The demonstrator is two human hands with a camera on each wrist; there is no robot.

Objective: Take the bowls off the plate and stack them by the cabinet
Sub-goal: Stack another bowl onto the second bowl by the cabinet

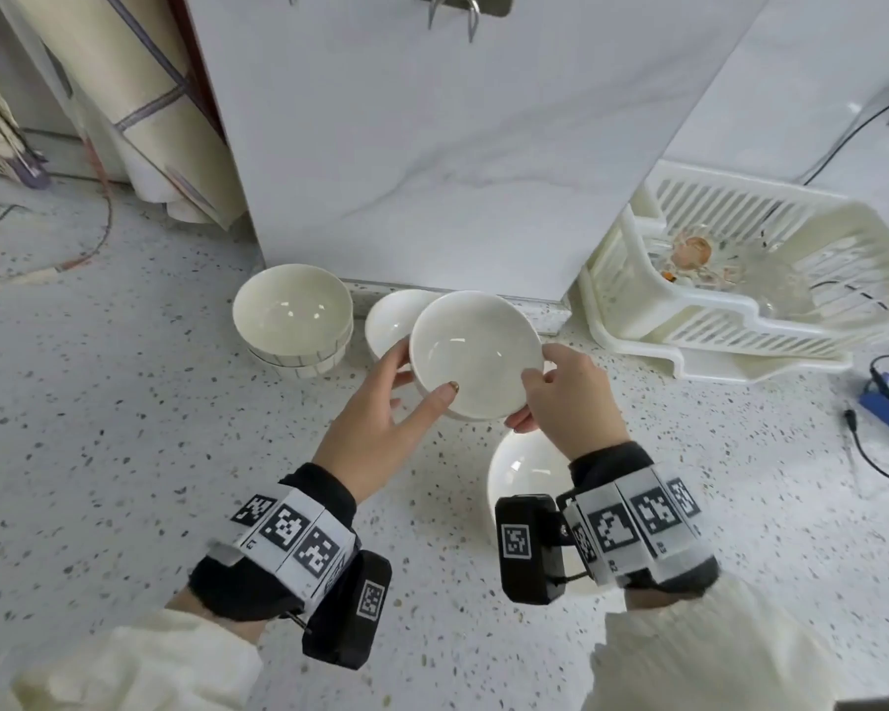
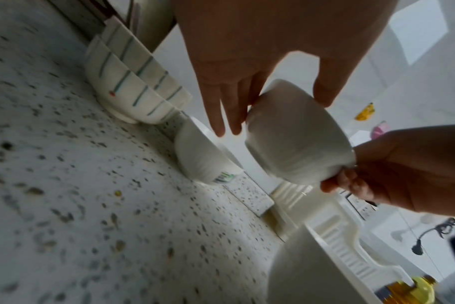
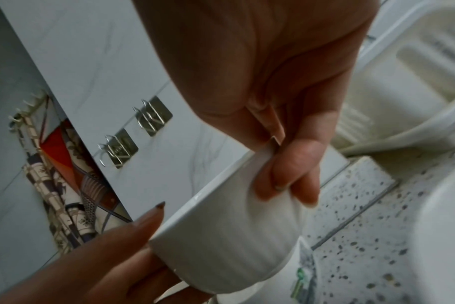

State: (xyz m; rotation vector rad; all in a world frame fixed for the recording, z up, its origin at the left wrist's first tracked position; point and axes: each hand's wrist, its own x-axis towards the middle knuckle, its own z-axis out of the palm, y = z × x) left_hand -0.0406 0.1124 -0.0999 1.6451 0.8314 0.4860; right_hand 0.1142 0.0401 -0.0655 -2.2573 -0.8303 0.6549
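Left hand (image 1: 381, 397), right hand (image 1: 565, 397) grip white bowl (image 1: 476, 354); underside only in wrist views.

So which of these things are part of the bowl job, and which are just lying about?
Part of the job:
- white bowl, held by left hand and right hand
- plain bowl by the cabinet
- striped bowls
- plate

Lying about:
- dish rack
- black cable

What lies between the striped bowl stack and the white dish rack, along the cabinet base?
A plain white bowl stands there on the counter, beside the striped bowl stack. Nearer the dish rack, only speckled counter shows. The head view shows this.
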